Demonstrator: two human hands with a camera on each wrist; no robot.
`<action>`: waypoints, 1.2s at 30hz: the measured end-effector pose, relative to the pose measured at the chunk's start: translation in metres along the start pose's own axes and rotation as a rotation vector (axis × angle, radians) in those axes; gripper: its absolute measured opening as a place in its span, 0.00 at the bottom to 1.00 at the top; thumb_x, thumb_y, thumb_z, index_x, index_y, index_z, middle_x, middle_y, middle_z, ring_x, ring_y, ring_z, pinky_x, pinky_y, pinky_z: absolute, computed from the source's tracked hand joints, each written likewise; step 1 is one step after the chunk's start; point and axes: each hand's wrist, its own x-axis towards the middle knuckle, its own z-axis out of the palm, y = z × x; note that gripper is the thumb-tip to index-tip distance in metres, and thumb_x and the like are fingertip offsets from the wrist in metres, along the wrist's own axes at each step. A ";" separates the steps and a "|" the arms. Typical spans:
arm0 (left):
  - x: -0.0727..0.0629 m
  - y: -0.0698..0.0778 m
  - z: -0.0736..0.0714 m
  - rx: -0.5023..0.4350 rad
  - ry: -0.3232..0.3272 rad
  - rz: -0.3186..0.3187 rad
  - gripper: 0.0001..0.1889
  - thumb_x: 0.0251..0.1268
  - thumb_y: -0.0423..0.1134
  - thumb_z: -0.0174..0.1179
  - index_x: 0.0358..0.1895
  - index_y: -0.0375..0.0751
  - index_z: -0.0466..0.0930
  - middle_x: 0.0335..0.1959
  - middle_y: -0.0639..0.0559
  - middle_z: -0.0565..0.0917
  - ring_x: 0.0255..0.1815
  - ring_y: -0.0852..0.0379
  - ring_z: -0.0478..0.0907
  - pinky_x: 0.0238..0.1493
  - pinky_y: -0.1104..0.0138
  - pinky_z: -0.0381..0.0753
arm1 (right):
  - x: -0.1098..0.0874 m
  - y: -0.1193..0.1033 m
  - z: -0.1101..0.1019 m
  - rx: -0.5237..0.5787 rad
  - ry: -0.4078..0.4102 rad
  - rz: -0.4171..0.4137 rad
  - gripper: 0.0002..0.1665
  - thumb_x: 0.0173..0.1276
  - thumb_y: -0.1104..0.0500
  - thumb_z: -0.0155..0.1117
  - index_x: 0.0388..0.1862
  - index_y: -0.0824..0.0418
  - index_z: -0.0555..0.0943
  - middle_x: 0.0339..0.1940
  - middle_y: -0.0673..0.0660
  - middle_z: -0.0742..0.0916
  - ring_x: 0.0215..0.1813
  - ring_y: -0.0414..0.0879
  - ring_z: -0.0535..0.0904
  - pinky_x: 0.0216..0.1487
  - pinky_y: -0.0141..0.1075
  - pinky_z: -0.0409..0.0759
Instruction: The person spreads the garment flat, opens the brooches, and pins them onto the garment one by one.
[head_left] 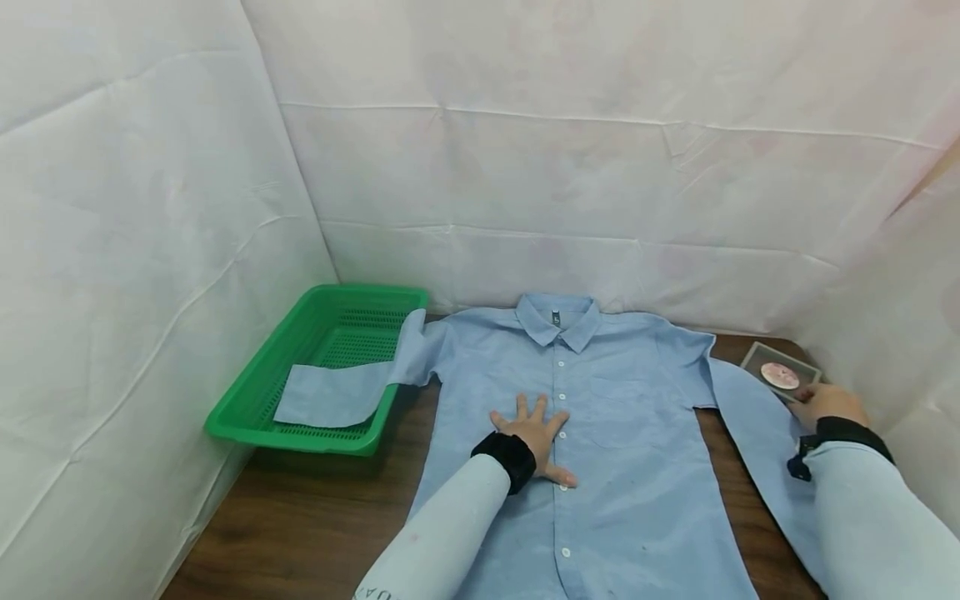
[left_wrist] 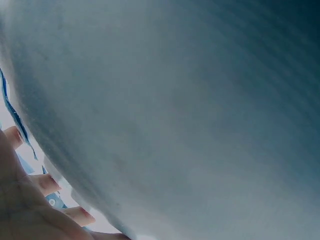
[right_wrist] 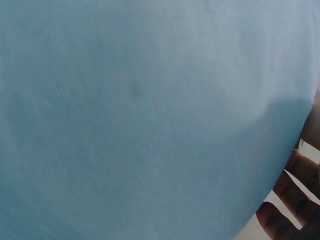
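A light blue button-up shirt (head_left: 622, 467) lies front up and spread flat, its collar at the far side. Spread fingers of my left hand (head_left: 531, 437) press flat on its front beside the buttons; in the left wrist view pale cloth fills most of the picture. Far to the right, my right hand (head_left: 832, 404) grips the near corner of a small flat box (head_left: 752, 357) with a round pink disc (head_left: 780, 376) in it. The right fingertips are partly hidden. Blue cloth (right_wrist: 150, 120) covers most of the right wrist view, with several fingers (right_wrist: 295, 195) at its edge.
A green plastic basket (head_left: 262, 433) stands at the left, with one shirt sleeve (head_left: 330, 396) lying over its rim into it. The other sleeve (head_left: 750, 417) trails toward the near right. Under everything is a brown wooden table (head_left: 322, 517), with white cloth walls (head_left: 525, 167) around it.
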 end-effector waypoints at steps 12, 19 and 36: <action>-0.001 -0.001 -0.004 -0.020 -0.007 0.007 0.61 0.27 0.87 0.51 0.75 0.77 0.41 0.79 0.54 0.41 0.77 0.38 0.38 0.55 0.27 0.57 | -0.008 -0.006 -0.006 0.019 0.048 0.025 0.15 0.62 0.60 0.64 0.38 0.75 0.80 0.29 0.71 0.83 0.29 0.62 0.76 0.27 0.48 0.70; -0.001 -0.001 -0.004 -0.031 -0.001 0.015 0.61 0.28 0.86 0.53 0.75 0.76 0.43 0.79 0.53 0.42 0.77 0.38 0.39 0.55 0.27 0.56 | -0.010 -0.008 -0.014 0.055 0.054 0.065 0.21 0.65 0.57 0.62 0.44 0.76 0.77 0.35 0.76 0.81 0.31 0.64 0.75 0.28 0.49 0.69; -0.001 -0.001 -0.001 -0.031 0.007 0.006 0.61 0.26 0.86 0.54 0.75 0.76 0.44 0.79 0.53 0.44 0.76 0.38 0.40 0.55 0.28 0.57 | -0.004 -0.049 -0.050 0.187 0.203 -0.045 0.28 0.72 0.49 0.57 0.54 0.74 0.74 0.46 0.78 0.79 0.40 0.68 0.75 0.29 0.50 0.74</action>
